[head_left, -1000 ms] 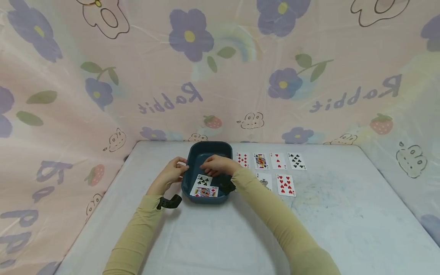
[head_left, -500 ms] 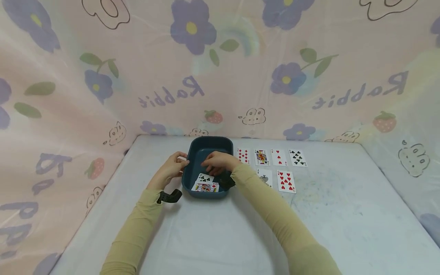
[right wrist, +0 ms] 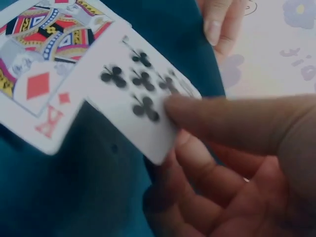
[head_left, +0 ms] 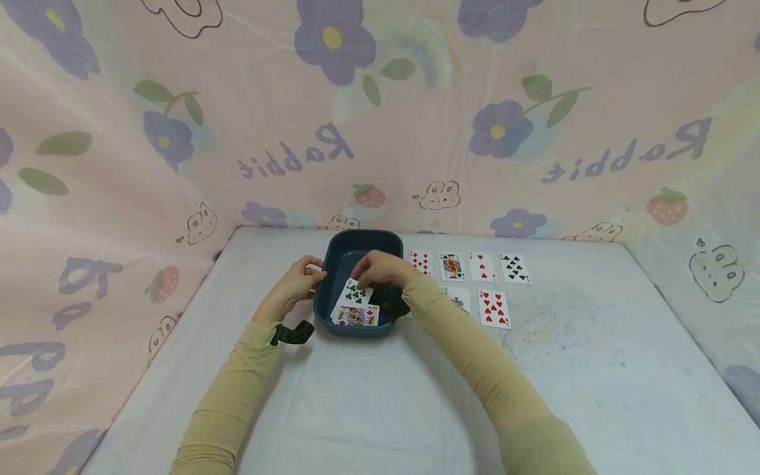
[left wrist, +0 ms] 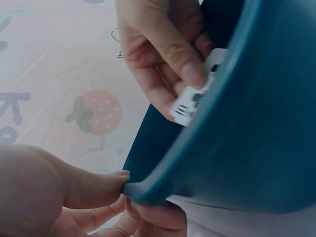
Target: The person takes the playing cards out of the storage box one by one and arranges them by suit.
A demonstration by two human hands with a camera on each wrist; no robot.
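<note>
Clubs card: more exposed than before, beside diamond face card.
Right hand: pinches clubs card, thumb uppermost.
Left hand: grips bin at rim.

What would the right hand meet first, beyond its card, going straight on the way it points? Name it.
The right hand would probably meet the left wall of the blue tray, near where the left hand grips it. Depth is unclear, so it might pass over.

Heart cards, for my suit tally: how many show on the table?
2: the far-row heart card, second from the right, and the near-row heart card, rightmost; the right sleeve may hide others.
</note>
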